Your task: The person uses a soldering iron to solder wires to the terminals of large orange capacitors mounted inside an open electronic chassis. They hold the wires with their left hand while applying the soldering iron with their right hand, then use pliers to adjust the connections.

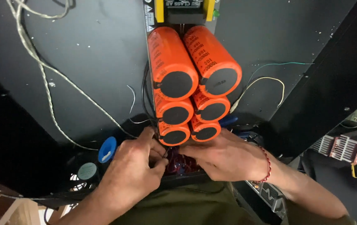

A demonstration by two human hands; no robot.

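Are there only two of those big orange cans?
No, six orange cylinders with black ends stand in two rows of three, just above the left hand and the right hand.

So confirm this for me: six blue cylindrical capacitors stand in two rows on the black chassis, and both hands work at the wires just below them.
Wrong in one respect: the six capacitors are orange with black end caps, not blue. The head view shows this. The rest holds: they stand in two rows on the black chassis, and the left hand and right hand work at the wires just below them.
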